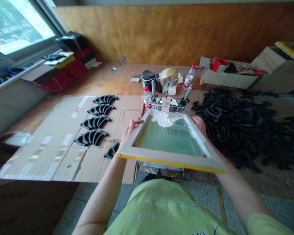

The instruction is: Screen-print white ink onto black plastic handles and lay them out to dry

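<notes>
A screen printing frame (171,161) with green mesh (170,140) is tilted in front of me, its near edge raised above the table. White ink (163,120) lies on the far part of the mesh. The frame's far end meets a metal hinge clamp (170,106). My left hand (129,130) is closed on its left side, index finger along the edge. My right hand (199,124) is closed around the right side, its fingers partly hidden by the frame. Beside my left wrist lies a black curved plastic part (110,151), partly covered by the arm.
Several black ribbed parts (91,137) stand in a column on flattened cardboard (56,130). A large heap of black plastic pieces (240,130) lies at right. Behind the clamp are bottles (188,77), an ink tub (148,78) and a tape roll (168,78). An open carton (229,80) sits back right.
</notes>
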The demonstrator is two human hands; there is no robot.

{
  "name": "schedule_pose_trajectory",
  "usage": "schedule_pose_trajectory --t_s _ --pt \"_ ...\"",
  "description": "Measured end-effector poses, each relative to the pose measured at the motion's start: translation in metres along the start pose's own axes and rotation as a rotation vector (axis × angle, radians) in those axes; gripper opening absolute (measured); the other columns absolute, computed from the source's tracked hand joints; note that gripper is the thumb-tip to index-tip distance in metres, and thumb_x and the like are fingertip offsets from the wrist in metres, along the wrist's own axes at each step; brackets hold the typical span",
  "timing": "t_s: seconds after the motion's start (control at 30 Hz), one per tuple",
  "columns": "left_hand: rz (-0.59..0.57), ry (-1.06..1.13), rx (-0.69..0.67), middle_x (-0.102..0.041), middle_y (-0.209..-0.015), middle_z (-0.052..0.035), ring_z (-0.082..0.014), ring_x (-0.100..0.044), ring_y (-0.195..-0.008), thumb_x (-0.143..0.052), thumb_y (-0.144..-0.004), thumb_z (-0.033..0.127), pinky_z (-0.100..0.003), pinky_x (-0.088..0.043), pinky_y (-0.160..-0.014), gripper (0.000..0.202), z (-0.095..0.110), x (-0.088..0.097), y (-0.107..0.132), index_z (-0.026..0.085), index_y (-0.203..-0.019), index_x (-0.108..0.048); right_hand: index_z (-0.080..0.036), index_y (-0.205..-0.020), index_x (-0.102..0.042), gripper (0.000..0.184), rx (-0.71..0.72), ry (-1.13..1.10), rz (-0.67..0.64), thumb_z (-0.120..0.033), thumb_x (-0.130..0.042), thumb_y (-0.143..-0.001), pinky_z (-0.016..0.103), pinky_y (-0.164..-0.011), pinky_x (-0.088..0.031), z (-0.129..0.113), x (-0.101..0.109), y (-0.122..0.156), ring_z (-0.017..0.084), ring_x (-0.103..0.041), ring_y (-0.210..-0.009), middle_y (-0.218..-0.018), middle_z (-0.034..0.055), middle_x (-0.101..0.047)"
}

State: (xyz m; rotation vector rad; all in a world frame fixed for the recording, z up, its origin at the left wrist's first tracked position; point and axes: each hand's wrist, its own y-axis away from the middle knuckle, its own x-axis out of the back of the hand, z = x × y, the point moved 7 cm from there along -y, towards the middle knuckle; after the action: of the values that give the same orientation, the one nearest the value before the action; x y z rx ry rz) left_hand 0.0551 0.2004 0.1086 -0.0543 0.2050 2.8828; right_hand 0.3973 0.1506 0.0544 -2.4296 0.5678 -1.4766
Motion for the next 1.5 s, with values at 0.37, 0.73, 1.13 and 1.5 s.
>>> schedule_pose_trajectory --t_s 0.37,0.73,1.13,1.5 --pt "-0.004 -0.191 0.239 -0.067 -0.080 -0.0001 -0.0116 -0.057 -0.061 -0.063 -0.078 0.051 -0.021 -0.043 -0.055 0.077 -0.135 0.019 0.010 0.022 -0.145 -0.040 -0.013 -0.102 -0.062 0.023 0.249 0.265 -0.291 -0.020 -0.066 -0.080 0.037 -0.085 -0.045 -0.126 -0.056 -0.072 0.028 -0.054 -0.101 -0.103 0.0141 -0.062" --pt "-0.007 -0.177 0.226 -0.070 -0.094 -0.0056 -0.0180 -0.063 -0.079 -0.061 -0.078 0.054 -0.026 -0.049 -0.067 0.071 -0.140 0.020 0.010 0.019 -0.137 -0.050 -0.017 -0.080 -0.062 0.013 0.579 0.058 -0.564 -0.008 -0.053 -0.082 0.027 -0.069 -0.037 -0.131 -0.041 0.014 0.019 -0.054 -0.081 -0.079 0.0047 -0.063" --pt "0.000 -0.162 0.244 -0.069 -0.081 -0.0026 -0.0140 -0.062 -0.064 -0.063 -0.077 0.053 -0.023 -0.047 -0.057 0.069 -0.123 0.019 0.013 0.021 -0.136 -0.051 -0.019 -0.103 -0.066 0.019 0.511 -0.037 -0.378 -0.018 -0.052 -0.090 0.031 -0.081 -0.045 -0.124 -0.037 0.019 0.021 -0.056 -0.090 -0.092 0.0062 -0.064" --pt "-0.026 0.058 0.045 -0.068 -0.091 -0.0023 -0.0149 -0.062 -0.072 -0.057 -0.078 0.063 -0.025 -0.048 -0.063 0.055 0.010 -0.004 -0.003 0.020 -0.112 -0.065 -0.019 -0.118 -0.063 0.033 -0.096 0.005 0.083 -0.030 -0.052 -0.089 0.034 -0.081 -0.046 -0.019 0.029 -0.081 0.022 -0.061 -0.084 -0.096 0.0075 -0.068"
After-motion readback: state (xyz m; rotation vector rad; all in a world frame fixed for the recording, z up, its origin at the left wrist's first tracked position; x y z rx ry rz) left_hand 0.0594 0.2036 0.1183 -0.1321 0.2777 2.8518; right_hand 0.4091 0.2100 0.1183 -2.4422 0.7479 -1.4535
